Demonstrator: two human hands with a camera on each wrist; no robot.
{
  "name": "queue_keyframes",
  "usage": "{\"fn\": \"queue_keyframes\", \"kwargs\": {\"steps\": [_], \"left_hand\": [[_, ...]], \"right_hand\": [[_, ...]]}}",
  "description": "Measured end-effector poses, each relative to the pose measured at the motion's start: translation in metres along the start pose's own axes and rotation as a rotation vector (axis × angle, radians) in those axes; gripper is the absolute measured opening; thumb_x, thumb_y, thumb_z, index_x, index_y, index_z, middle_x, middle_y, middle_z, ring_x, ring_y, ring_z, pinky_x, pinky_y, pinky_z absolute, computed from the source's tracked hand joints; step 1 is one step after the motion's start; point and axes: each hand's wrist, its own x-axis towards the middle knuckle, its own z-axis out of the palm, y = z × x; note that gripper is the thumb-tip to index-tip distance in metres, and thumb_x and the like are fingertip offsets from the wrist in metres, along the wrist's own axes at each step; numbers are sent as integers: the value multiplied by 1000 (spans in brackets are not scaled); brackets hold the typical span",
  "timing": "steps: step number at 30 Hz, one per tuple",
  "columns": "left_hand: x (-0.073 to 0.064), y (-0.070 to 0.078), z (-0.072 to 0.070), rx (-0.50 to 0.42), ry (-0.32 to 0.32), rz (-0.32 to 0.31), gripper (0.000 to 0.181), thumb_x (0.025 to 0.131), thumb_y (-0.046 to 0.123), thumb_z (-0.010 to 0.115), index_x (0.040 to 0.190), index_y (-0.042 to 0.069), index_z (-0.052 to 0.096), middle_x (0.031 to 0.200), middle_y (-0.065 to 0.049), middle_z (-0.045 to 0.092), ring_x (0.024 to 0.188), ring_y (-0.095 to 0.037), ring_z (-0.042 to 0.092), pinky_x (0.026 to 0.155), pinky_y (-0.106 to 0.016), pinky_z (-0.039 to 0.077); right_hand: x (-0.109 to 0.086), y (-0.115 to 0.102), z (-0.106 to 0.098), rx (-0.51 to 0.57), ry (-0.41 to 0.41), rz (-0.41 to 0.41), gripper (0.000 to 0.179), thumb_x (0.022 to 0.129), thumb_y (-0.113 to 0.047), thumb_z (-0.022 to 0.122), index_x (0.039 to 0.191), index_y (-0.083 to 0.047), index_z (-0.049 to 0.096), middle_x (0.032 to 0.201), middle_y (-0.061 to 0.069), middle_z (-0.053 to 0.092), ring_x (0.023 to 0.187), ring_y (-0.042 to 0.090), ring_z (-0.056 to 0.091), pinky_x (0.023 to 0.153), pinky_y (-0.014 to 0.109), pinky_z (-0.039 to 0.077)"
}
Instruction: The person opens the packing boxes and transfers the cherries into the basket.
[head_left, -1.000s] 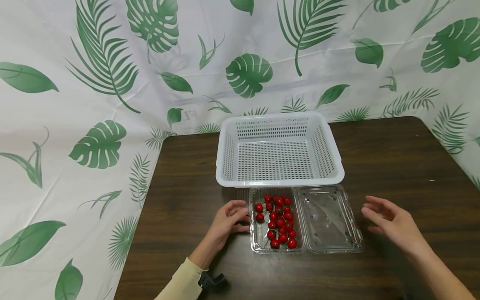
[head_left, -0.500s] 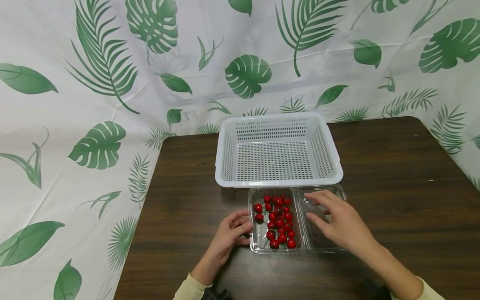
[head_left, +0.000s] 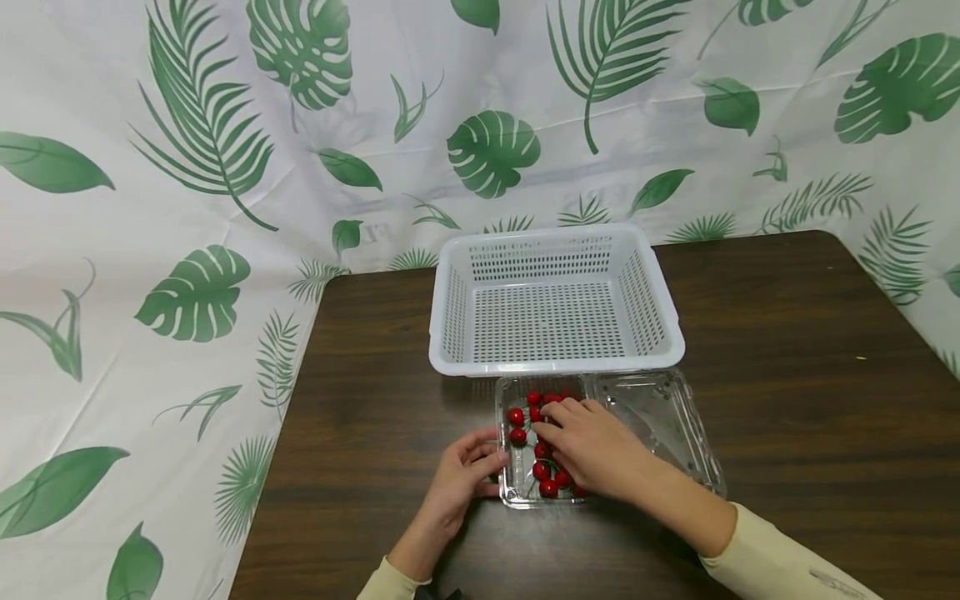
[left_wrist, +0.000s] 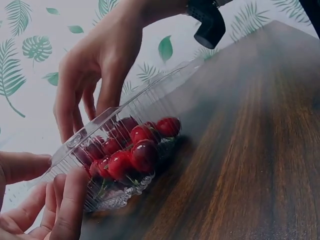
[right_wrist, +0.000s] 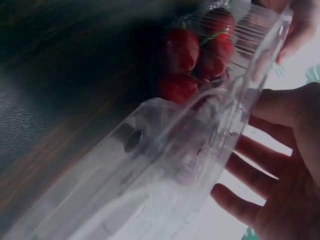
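A clear plastic clamshell box of red cherries lies on the table with its lid folded out to the right. My left hand pinches the box's left rim, thumb on top and fingers curled against the outer wall, as the left wrist view shows. Over the cherries reaches my right hand, its fingertips dipping into the box and covering part of the fruit. In the right wrist view this hand's fingers are spread and extended beyond the clear rim; some fingertips are hidden behind the plastic.
Right behind the box stands a white perforated plastic basket with nothing in it. All of this is on a dark wooden table. A white curtain printed with green leaves hangs behind the table.
My right hand has moved left from beside the lid, across it, and down over the cherries. My left hand has shifted onto the box's left rim, its thumb now over it.
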Motion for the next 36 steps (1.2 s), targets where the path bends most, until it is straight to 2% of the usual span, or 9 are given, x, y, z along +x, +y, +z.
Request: {"fn": "queue_keyframes", "kwargs": {"steps": [2,6,12,16,21,29,36], "left_hand": [[0,-1,0,4,1,-6,45,87,6,67,127,-6,50,93,-5,60,78,-13,59,57,-26,55],[2,-2,-1,-4,3,-8,44,87,4,65,127,-6,49,92,-4,60,77,-12,59,56,-25,54],[4,-3,-1,-28,7,9,46,85,3,67,125,-7,48,89,-4,59,75,-12,58,54,-23,54],[4,-4,-1,-37,13,12,46,84,3,68,125,-7,49,89,-4,60,74,-11,58,54,-24,54],[4,-5,0,-48,15,13,46,84,4,69,124,-5,49,89,-3,60,73,-11,58,54,-25,54],[5,-6,-1,-57,7,11,47,85,4,68,125,-8,47,89,-3,59,73,-11,59,53,-25,54],[5,-7,-2,-51,4,9,45,85,4,68,124,-7,49,89,-3,59,72,-11,59,54,-25,54]], "right_hand": [[3,-1,3,-26,-20,-8,35,84,-21,69,117,-12,66,115,7,60,106,26,55,85,43,50],[8,-2,9,-36,-43,-23,37,78,-14,71,115,-12,67,114,7,60,105,25,54,81,39,52],[13,-3,14,-41,-74,-39,45,71,-14,77,115,-15,67,109,6,58,97,24,52,69,33,51],[16,-3,17,-57,-75,-34,43,70,-15,76,112,-17,67,100,4,55,91,22,50,63,30,48],[19,-4,18,-71,-82,-21,39,72,-18,76,110,-16,68,97,5,53,87,23,49,63,32,48],[19,-5,20,-102,-63,-20,34,75,-23,78,107,-18,66,97,0,62,89,21,55,68,32,51],[19,-4,20,-75,-33,-23,26,76,-24,76,99,-20,66,91,-3,66,85,18,57,62,29,50]]}}
